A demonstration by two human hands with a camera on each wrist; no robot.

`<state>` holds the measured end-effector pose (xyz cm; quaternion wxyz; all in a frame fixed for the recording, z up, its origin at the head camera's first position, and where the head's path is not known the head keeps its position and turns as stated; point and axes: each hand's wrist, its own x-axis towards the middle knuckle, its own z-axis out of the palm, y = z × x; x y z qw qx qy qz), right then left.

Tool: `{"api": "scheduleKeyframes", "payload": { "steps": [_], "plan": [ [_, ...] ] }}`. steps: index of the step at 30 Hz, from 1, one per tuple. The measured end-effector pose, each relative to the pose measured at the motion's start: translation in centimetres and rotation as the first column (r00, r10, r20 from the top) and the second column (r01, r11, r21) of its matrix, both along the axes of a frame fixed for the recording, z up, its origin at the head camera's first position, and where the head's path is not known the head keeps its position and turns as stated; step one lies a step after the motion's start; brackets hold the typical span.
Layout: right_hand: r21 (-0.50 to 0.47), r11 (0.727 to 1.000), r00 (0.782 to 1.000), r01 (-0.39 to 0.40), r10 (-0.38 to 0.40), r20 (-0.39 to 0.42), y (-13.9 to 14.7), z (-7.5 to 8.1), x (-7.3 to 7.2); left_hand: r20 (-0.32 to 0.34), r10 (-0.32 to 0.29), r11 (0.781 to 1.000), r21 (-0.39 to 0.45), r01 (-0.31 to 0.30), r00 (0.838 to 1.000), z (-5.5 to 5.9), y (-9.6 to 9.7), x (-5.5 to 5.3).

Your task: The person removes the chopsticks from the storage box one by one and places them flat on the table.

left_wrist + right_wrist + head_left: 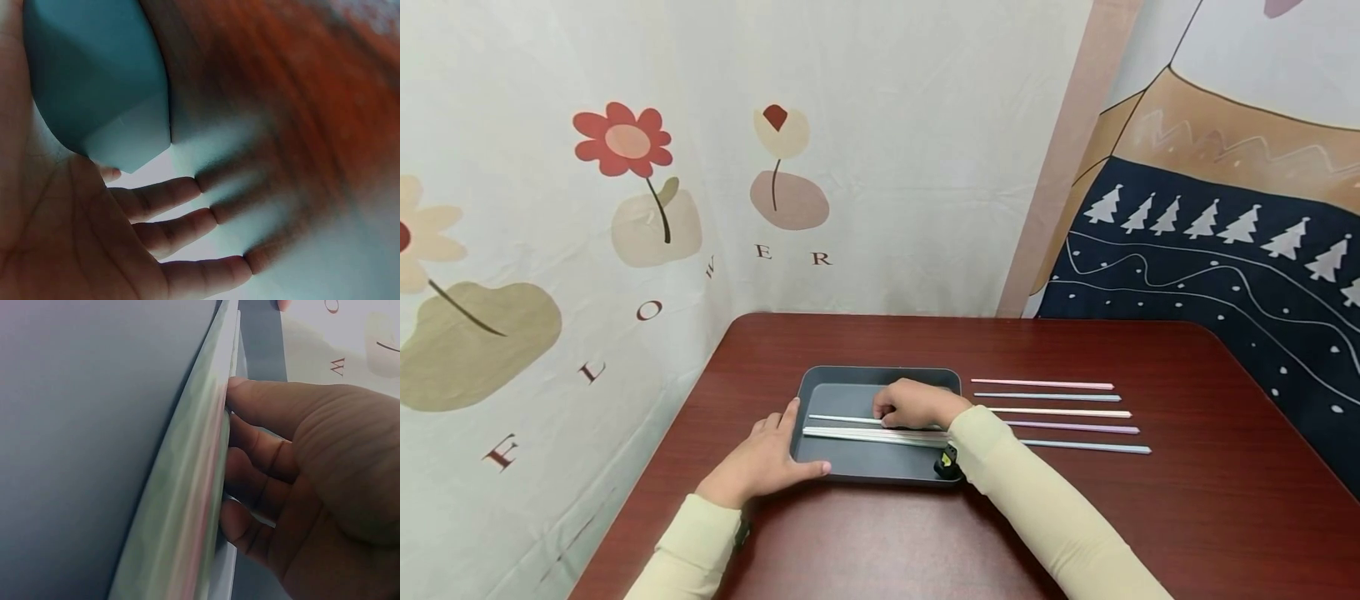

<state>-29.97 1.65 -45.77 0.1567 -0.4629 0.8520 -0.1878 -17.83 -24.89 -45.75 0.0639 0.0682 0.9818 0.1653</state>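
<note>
My left hand [756, 462] lies along the left end of a grey tray [865, 468], thumb at its front rim. In the left wrist view its fingers [169, 197] are fairly straight around the tray corner [100, 75], tips down at the table. Inside the tray, my right hand [913, 404] has curled fingers and pinches a thin pale chopstick [842, 419]. Just in front of it lies a row of pale chopsticks [865, 435], partly under the right wrist. The right wrist view shows the thumb and fingers [250, 469] at the edge of these greenish and pink chopsticks [187, 487].
Right of the tray, several pastel chopsticks lie spaced apart on the reddish-brown table [1210, 467]: pink [1045, 384], blue [1052, 397], yellow [1067, 412], purple [1082, 428] and another blue [1097, 447]. Patterned cloths [925, 167] hang behind.
</note>
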Motion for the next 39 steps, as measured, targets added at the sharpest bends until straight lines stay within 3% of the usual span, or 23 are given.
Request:
{"api": "scheduleKeyframes", "payload": {
  "steps": [13, 26, 39],
  "plan": [
    [0.001, 1.000, 1.000, 0.012, -0.012, -0.018, -0.2, 0.0, 0.1, -0.010, -0.006, 1.000, 0.004, 0.006, 1.000, 0.0, -0.1, 0.0],
    [-0.035, 0.999, 1.000, 0.000, 0.000, -0.017, 0.1, 1.1, 0.3, -0.002, 0.000, 1.000, -0.005, 0.000, 1.000, -0.1, -0.1, 0.0],
    [-0.064, 0.998, 1.000, 0.008, -0.009, -0.004, 0.5, 3.6, 1.0, 0.010, 0.009, 1.000, -0.020, -0.009, 1.000, 0.0, -0.1, -0.1]
  ]
}}
